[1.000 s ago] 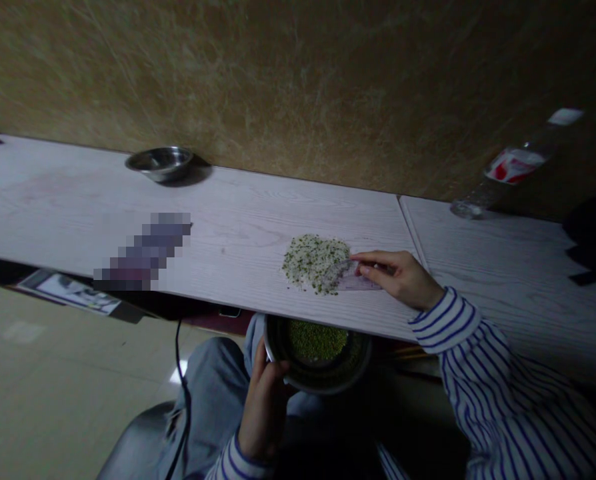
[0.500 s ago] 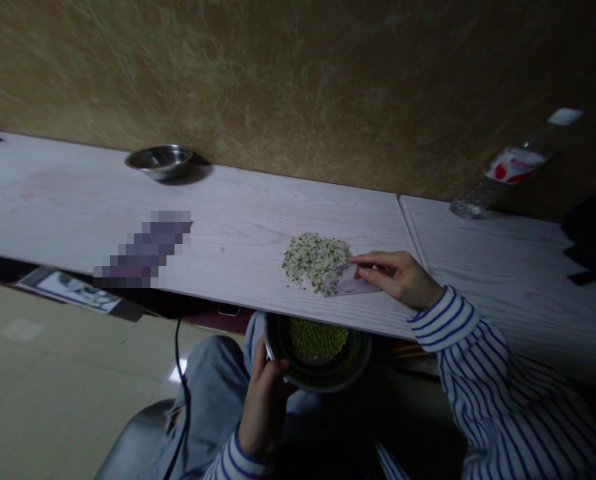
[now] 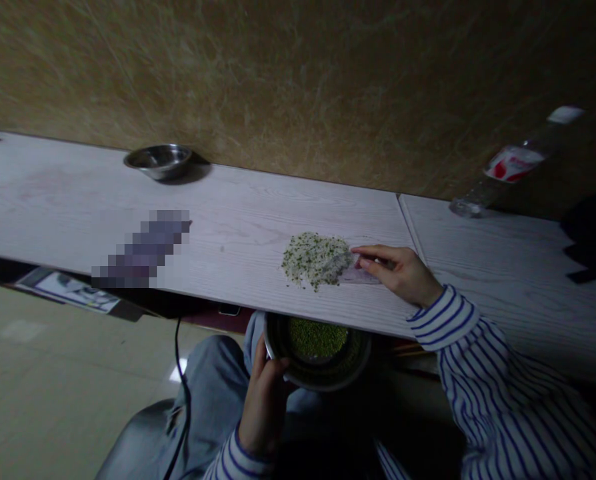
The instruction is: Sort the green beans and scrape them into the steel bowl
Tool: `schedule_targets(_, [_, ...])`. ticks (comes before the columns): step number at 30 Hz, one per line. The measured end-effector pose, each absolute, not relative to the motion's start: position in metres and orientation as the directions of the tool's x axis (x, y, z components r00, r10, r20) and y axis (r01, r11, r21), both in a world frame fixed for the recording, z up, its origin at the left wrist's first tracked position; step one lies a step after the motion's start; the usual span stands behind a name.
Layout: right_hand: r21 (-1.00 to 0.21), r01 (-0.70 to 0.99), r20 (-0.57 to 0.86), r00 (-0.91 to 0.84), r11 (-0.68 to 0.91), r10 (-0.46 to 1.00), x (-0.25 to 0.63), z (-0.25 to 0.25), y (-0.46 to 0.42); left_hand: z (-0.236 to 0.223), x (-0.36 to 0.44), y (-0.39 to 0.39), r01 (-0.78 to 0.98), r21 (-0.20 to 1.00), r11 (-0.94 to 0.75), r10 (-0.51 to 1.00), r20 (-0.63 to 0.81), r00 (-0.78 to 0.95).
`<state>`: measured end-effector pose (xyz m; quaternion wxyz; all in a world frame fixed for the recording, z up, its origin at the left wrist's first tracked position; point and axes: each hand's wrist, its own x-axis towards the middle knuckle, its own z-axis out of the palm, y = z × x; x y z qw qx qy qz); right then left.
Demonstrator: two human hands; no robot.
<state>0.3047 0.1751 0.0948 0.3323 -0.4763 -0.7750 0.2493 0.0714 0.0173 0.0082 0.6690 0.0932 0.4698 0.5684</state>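
Observation:
My left hand (image 3: 268,400) is closed on the left rim of a metal bowl (image 3: 331,386), held just below the table's front edge, over the lap. Small green beans (image 3: 319,338) cover the bowl's bottom. On the white wood-grain table (image 3: 248,247) lies a flat pile of white grains mixed with green beans (image 3: 309,259). Between thumb and fingers, my right hand (image 3: 401,272) pinches a thin clear plastic piece (image 3: 362,274). Its far edge reaches into the pile's right side; its exact outline is hard to see against the table.
An upright plastic bottle (image 3: 511,165) with a red and white label stands at the back right, and a dark object (image 3: 591,240) sits beyond it. Against the wall at the back left rests a shallow metal bowl (image 3: 161,163). A blurred-out item (image 3: 148,250) lies left of the pile.
My right hand has moved the plastic piece slightly away from the table's front edge, further over the pile. My left hand and the bowl are nearly unchanged.

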Motion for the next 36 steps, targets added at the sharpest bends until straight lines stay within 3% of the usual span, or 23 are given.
schedule_targets(7, [-0.681,0.613,0.299,-0.267,0.401,0.916,0.313,0.099,0.179,0.011,0.073,0.016,-0.673,0.668,0.318,0.850,-0.515,-0.109])
schedule_targets(21, [-0.693,0.602,0.194,-0.375,0.397,0.907,0.309,0.104,0.175,0.014,0.074,0.017,-0.669,0.672,0.319,0.844,-0.522,-0.122])
schedule_targets(36, [-0.734,0.598,0.275,-0.170,0.321,0.946,0.338,0.089,0.154,0.015,0.074,0.015,-0.648,0.673,0.357,0.842,-0.532,-0.089])
